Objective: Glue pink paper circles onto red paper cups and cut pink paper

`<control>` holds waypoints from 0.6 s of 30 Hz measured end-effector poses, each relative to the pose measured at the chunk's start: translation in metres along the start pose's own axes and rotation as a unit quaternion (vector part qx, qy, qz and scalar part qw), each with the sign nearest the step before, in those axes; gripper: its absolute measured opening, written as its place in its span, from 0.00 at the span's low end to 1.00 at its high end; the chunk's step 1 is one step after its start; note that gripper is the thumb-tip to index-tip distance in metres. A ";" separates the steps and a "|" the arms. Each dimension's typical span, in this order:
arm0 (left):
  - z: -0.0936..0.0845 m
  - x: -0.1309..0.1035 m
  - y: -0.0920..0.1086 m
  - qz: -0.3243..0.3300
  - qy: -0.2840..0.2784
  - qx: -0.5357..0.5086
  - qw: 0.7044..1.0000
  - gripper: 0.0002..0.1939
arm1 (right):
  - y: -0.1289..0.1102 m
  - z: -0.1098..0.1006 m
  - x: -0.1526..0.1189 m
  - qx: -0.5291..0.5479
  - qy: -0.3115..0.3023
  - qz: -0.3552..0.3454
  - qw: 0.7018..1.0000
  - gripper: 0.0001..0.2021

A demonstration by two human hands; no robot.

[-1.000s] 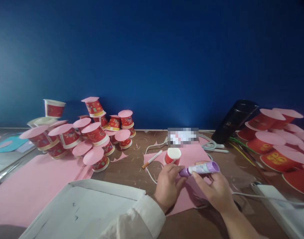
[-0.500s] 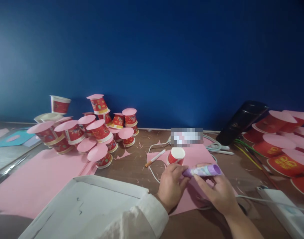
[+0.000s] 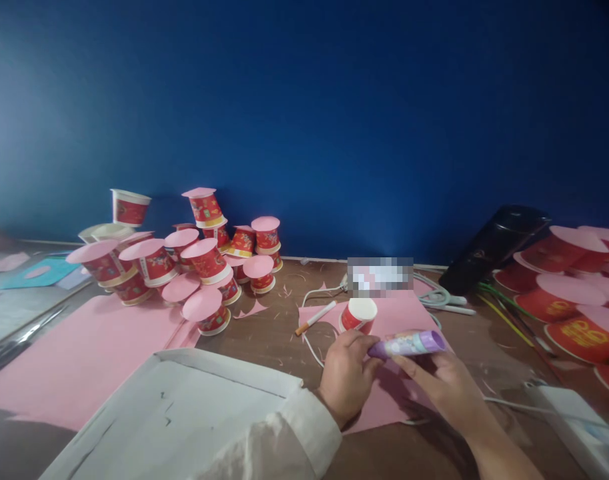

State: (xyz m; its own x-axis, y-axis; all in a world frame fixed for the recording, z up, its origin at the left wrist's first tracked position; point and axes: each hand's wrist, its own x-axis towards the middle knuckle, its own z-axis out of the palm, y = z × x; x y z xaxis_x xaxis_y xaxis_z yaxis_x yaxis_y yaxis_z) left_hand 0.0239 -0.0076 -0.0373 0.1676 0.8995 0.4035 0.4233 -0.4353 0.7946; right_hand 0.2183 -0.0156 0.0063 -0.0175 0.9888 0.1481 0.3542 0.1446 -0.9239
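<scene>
My left hand (image 3: 345,373) is closed round the left end of a purple glue stick (image 3: 408,345). My right hand (image 3: 442,380) grips the same glue stick from the right, thumb along its near side. Its purple right end points up and to the right. Just behind my left hand is a small red paper cup (image 3: 353,321) with its white end facing up; its lower part is partly hidden by the hand. Under both hands lies a pink paper sheet (image 3: 382,393).
On the left, red paper cups (image 3: 207,260) topped with pink discs are stacked. More red cups (image 3: 582,333) stand right, beside a black bottle (image 3: 489,250). A white tray-like box (image 3: 199,400), a white stick with an orange end (image 3: 315,318), cables and a white power strip (image 3: 579,420) lie around.
The whole view has shifted slightly, so things on the table appear a little further right. Both hands keep their hold on the glue stick, nearly unmoved in the picture.
</scene>
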 end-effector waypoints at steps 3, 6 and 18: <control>0.000 -0.001 0.000 0.000 -0.006 0.012 1.000 0.16 | 0.002 -0.002 0.000 -0.009 -0.010 0.001 1.000 0.21; 0.001 -0.003 0.000 0.010 -0.004 0.015 1.000 0.16 | 0.004 -0.003 0.000 -0.015 -0.012 0.002 1.000 0.22; 0.002 -0.012 -0.001 0.035 -0.002 0.014 0.999 0.17 | 0.007 -0.007 -0.002 -0.034 -0.042 -0.008 0.998 0.20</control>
State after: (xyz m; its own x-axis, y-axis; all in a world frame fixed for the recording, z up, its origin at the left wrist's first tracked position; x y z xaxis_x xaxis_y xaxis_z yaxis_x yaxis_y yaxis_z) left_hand 0.0231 -0.0174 -0.0440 0.2012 0.8673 0.4552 0.4354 -0.4955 0.7516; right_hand 0.2276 -0.0171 0.0018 -0.1008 0.9864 0.1297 0.4165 0.1602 -0.8949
